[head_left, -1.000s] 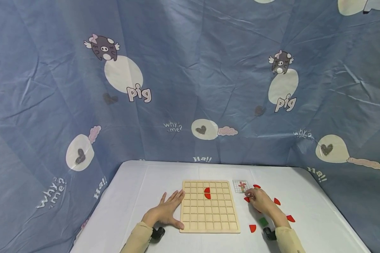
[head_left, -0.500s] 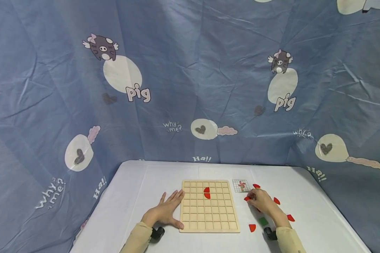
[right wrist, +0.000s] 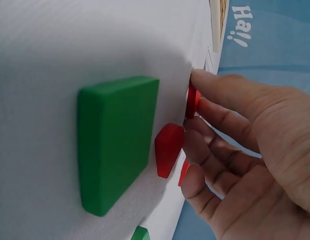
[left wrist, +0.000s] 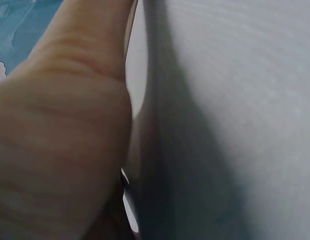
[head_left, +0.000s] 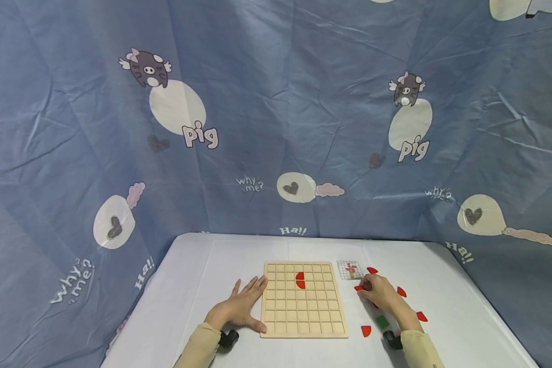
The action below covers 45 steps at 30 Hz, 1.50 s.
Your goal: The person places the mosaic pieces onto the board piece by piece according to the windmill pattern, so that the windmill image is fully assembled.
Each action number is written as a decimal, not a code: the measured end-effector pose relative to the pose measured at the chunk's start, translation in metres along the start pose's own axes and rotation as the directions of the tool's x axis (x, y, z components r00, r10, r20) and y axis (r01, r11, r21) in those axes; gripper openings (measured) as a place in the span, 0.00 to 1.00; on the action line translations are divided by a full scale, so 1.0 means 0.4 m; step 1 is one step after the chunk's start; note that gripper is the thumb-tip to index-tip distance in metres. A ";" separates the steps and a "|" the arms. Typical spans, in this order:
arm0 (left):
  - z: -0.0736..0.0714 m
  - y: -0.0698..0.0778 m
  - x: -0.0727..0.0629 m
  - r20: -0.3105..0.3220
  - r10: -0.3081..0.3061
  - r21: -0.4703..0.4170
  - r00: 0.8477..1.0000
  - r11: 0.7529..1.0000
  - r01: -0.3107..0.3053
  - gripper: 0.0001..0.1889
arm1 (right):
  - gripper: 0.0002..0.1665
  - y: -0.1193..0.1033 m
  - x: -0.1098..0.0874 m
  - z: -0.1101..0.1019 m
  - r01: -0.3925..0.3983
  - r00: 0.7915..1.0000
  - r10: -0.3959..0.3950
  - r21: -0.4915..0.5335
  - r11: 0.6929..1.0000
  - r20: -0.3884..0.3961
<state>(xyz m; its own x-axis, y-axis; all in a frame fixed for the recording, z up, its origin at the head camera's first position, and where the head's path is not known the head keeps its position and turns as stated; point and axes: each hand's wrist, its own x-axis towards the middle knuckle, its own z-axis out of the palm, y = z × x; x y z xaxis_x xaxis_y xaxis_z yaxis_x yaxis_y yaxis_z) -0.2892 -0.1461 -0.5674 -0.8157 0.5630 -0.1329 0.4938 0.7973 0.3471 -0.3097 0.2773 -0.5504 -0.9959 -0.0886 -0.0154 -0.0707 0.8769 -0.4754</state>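
Right fingers point(right wrist: 226, 122) now pinching red piece point(right wrist: 193, 102), board point(head_left: 304, 304) unmoved

Creased blue fabric backdrop point(head_left: 267, 128) before me

Ahead of me, its printing shows two dark, winged cartoon pigs point(head_left: 148, 69), pale rounded patches point(head_left: 178, 108) and white "Ha!!" lettering point(head_left: 293, 231). It hangs behind the far edge of my white cloth-covered table point(head_left: 230, 250).

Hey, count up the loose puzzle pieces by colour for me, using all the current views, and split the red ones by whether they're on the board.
Red pieces on the board: 2
Red pieces off the board: 6
Green pieces: 2, one showing only in the right wrist view
Total in sight: 10
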 end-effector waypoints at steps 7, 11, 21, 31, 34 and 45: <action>-0.002 0.000 -0.002 0.003 -0.006 0.001 1.000 1.000 0.006 0.69 | 0.11 -0.005 -0.001 0.000 0.090 0.996 -0.090 -0.006 0.996 -0.005; 0.000 -0.001 -0.001 0.003 -0.002 -0.003 1.000 1.000 0.002 0.69 | 0.12 -0.004 0.000 0.004 0.098 0.995 -0.098 0.005 0.995 0.002; 0.004 -0.004 0.003 0.004 0.003 -0.001 1.000 1.000 -0.003 0.70 | 0.09 -0.006 0.006 0.010 0.060 0.998 -0.060 -0.008 0.998 0.015; 0.000 -0.004 0.002 0.000 0.003 0.003 1.000 1.000 -0.003 0.70 | 0.06 -0.034 0.006 0.012 0.106 0.994 -0.106 -0.040 0.994 0.002; -0.005 -0.002 0.002 -0.004 0.001 0.001 1.000 1.000 -0.001 0.69 | 0.11 -0.035 0.003 0.010 0.084 0.996 -0.083 -0.039 0.996 0.023; 0.000 -0.002 0.000 0.003 0.000 -0.003 1.000 1.000 0.000 0.69 | 0.10 -0.036 -0.015 0.016 0.093 0.995 -0.092 -0.024 0.995 0.034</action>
<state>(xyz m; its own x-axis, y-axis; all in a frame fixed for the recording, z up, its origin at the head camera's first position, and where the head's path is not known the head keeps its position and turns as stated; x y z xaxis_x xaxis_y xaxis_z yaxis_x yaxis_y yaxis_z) -0.2898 -0.1467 -0.5677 -0.8145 0.5640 -0.1357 0.4932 0.7964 0.3499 -0.3023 0.2621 -0.5489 -0.9827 -0.1852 -0.0017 -0.1643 0.8761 -0.4532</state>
